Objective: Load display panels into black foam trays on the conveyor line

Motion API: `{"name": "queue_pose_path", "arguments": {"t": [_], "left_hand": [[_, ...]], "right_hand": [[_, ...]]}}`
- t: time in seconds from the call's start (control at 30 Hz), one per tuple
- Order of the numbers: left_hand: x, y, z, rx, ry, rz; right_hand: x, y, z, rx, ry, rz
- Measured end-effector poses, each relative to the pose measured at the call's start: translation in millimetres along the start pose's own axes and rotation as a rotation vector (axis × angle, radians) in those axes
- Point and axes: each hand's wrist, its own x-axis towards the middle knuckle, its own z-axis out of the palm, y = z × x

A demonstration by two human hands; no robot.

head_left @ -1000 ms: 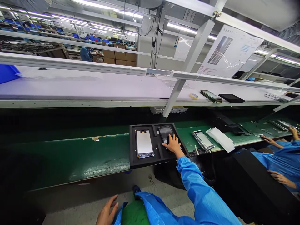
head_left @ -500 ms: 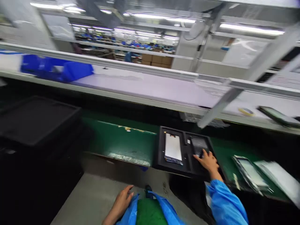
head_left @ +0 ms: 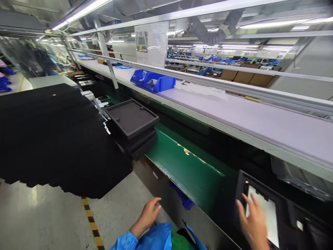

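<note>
My right hand (head_left: 253,222) is over a black foam tray (head_left: 238,194) at the lower right, its fingers spread and holding nothing. Beneath it, a flat white-backed display panel (head_left: 270,217) lies in a recess of the tray; my hand covers part of it. Whether the fingertips touch the panel I cannot tell. Away from the bench surface, my left hand (head_left: 148,214) hangs in front of my body, thumb and fingers apart, with nothing in it.
A green bench top (head_left: 182,166) with a chipped edge runs to the left. Several black trays (head_left: 132,118) are stacked on it, beside a large black-covered mass (head_left: 47,139). Blue bins (head_left: 153,81) stand on the white shelf (head_left: 208,104) behind. Striped floor tape (head_left: 91,222) shows at lower left.
My view has swung left, bringing the stacked trays into sight. My right hand has moved from the tray's right compartment to the white-backed panel in the left one. My left hand stays free.
</note>
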Motion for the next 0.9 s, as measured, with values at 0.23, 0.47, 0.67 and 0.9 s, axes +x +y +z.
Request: {"name": "queue_pose_path", "arguments": {"t": [0.23, 0.47, 0.67, 0.9], "left_hand": [[18.9, -19.1, -118.9, -0.397, 0.518, -0.049], [94.5, -10.1, -244.4, -0.677, 0.855, 0.055], [201.9, 4.3, -335.7, -0.846, 0.971, -0.079], [276.1, 21.6, -377.2, -0.889, 0.987, -0.246]], "right_hand": [[44.2, -172.6, 142.9, 0.471, -0.471, -0.031], [197.2, -287.4, 255.8, 0.774, -0.667, -0.034], [331.8, -365.9, 358.1, 0.985, -0.77, 0.113], [393.3, -434.0, 422.7, 1.113, -1.168, 0.139]]}}
